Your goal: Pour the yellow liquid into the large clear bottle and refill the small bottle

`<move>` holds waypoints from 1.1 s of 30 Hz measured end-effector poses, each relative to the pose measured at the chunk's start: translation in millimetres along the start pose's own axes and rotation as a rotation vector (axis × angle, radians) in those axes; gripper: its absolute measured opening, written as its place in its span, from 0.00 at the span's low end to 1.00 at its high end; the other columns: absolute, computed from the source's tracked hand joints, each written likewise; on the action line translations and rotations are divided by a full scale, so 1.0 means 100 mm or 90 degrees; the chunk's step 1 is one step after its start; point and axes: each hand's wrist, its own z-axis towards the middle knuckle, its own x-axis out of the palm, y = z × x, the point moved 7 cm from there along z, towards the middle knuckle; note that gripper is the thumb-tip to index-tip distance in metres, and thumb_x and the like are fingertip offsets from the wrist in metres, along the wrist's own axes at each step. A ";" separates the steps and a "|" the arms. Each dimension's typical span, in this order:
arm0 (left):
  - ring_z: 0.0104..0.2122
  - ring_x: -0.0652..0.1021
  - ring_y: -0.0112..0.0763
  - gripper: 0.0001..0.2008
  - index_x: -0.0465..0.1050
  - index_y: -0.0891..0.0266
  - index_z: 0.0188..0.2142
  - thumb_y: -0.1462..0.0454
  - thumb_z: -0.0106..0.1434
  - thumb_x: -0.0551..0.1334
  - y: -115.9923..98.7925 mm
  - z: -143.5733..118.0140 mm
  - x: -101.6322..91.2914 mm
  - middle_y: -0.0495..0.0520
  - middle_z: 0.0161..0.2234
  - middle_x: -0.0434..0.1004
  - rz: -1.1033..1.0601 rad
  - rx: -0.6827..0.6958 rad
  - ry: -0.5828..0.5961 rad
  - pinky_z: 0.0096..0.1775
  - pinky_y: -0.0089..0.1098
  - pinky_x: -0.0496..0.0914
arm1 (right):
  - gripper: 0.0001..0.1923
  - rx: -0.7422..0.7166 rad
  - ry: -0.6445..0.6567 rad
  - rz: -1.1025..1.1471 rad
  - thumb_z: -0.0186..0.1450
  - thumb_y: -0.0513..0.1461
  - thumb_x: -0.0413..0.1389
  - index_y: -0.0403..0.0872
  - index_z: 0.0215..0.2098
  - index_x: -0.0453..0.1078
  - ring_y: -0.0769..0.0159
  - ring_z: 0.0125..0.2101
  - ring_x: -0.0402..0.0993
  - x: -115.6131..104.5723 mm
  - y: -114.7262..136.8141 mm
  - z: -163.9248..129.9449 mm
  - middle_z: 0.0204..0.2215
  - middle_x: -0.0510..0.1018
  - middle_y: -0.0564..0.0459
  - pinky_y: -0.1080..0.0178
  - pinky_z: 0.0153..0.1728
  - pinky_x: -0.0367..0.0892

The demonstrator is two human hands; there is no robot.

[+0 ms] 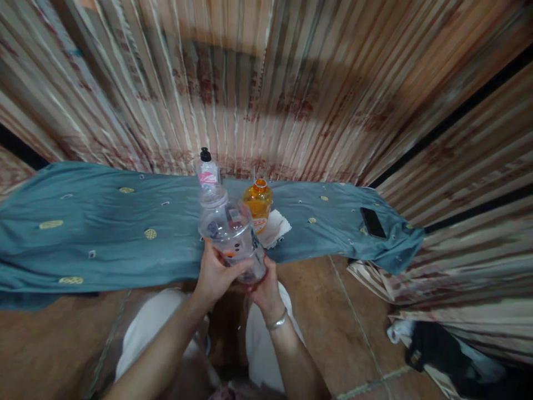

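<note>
Both of my hands hold a large clear plastic bottle (pixel 231 230) over the near edge of the cloth-covered table. It leans, with its wide uncapped mouth pointing up and to the left, and orange and dark print shows on its wall. My left hand (pixel 216 273) wraps its left side, thumb across the front. Around the lower right side and base curls my right hand (pixel 265 289), a silvery bracelet on the wrist. Just behind stands an amber bottle (pixel 259 201) with an open neck. A clear bottle with a black cap and pink label (pixel 208 176) stands behind to the left.
A crumpled white cloth or tissue (pixel 276 228) lies beside the amber bottle. Toward the right end of the blue patterned tablecloth (pixel 112 233) rests a black phone (pixel 373 222). Pleated curtains (pixel 291 100) hang behind. Dark clothing or bags (pixel 445 350) lie on the floor at right.
</note>
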 end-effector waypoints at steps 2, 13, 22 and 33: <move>0.38 0.85 0.44 0.34 0.65 0.56 0.48 0.50 0.47 0.78 -0.01 0.02 -0.08 0.54 0.40 0.81 -0.006 -0.023 -0.025 0.42 0.46 0.82 | 0.23 0.038 0.033 0.012 0.54 0.54 0.65 0.47 0.41 0.77 0.69 0.20 0.74 0.09 -0.07 0.04 0.28 0.84 0.53 0.73 0.14 0.60; 0.32 0.82 0.38 0.29 0.72 0.61 0.40 0.56 0.40 0.79 -0.26 0.39 -0.72 0.52 0.34 0.82 0.097 0.014 -0.166 0.35 0.38 0.80 | 0.23 0.129 0.139 -0.146 0.63 0.54 0.64 0.50 0.49 0.75 0.65 0.34 0.84 0.24 -0.19 0.19 0.40 0.86 0.51 0.70 0.24 0.72; 0.43 0.81 0.46 0.31 0.62 0.59 0.34 0.59 0.33 0.78 -0.20 0.95 -1.08 0.56 0.39 0.79 0.233 0.021 -0.280 0.48 0.45 0.77 | 0.24 0.060 0.028 -0.352 0.59 0.51 0.70 0.49 0.48 0.77 0.60 0.38 0.85 -0.15 0.30 0.03 0.43 0.85 0.46 0.69 0.27 0.71; 0.38 0.81 0.41 0.34 0.65 0.62 0.43 0.66 0.35 0.76 0.23 1.19 -1.13 0.56 0.41 0.79 0.289 -0.027 -0.286 0.42 0.39 0.76 | 0.22 -0.045 -0.050 -0.453 0.58 0.49 0.70 0.49 0.46 0.79 0.61 0.37 0.85 -0.21 0.99 0.11 0.43 0.86 0.45 0.68 0.28 0.71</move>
